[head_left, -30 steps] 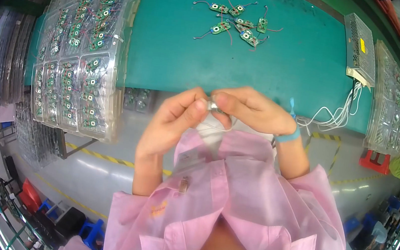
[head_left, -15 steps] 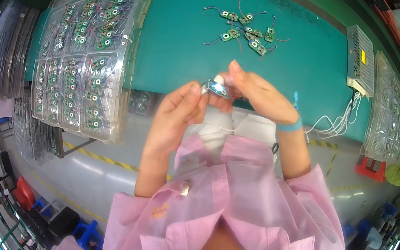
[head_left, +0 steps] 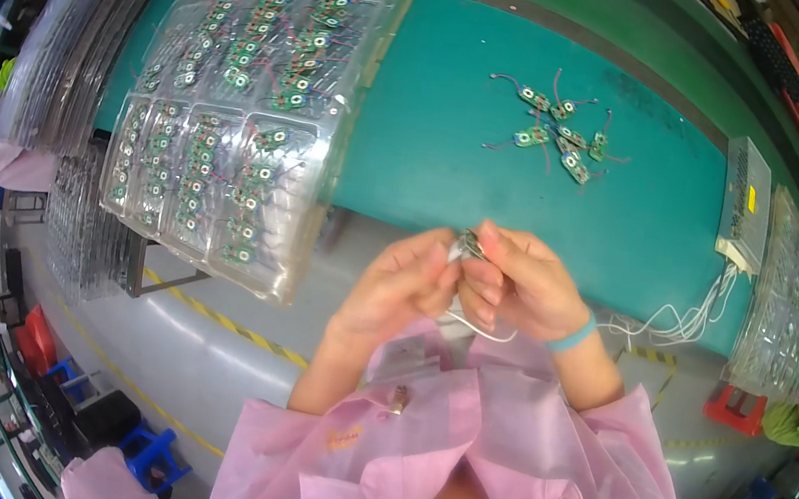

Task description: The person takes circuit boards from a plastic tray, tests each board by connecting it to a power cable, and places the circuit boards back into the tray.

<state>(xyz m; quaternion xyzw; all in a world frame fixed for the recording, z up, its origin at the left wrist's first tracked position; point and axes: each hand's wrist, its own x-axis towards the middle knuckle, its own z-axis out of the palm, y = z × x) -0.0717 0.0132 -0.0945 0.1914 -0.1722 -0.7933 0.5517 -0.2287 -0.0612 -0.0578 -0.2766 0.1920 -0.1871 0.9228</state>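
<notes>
My right hand (head_left: 538, 286) is closed, its thumb and fingers pinching a small circuit board (head_left: 473, 245) in front of my chest, near the table's front edge. Close against it, my left hand (head_left: 404, 278) is closed on a small white connector (head_left: 455, 253) at the board's left end. A thin white cable (head_left: 481, 332) loops out below both hands. The fingers cover most of the board and the joint between the two. Beyond the hands, several loose green circuit boards (head_left: 573, 161) with red and blue wires lie in a cluster on the green table mat (head_left: 420, 167).
Clear plastic trays (head_left: 306, 227) filled with wired boards stand at the left. A metal power supply box (head_left: 746, 209) with white cables (head_left: 692, 323) sits at the right, beside another tray stack (head_left: 781, 300). A person in a pink sleeve (head_left: 15, 164) is at far left.
The view has shifted, so table and trays appear further right and lower. My right hand has closed around the board, which was lit and more exposed before; its glow is no longer visible.
</notes>
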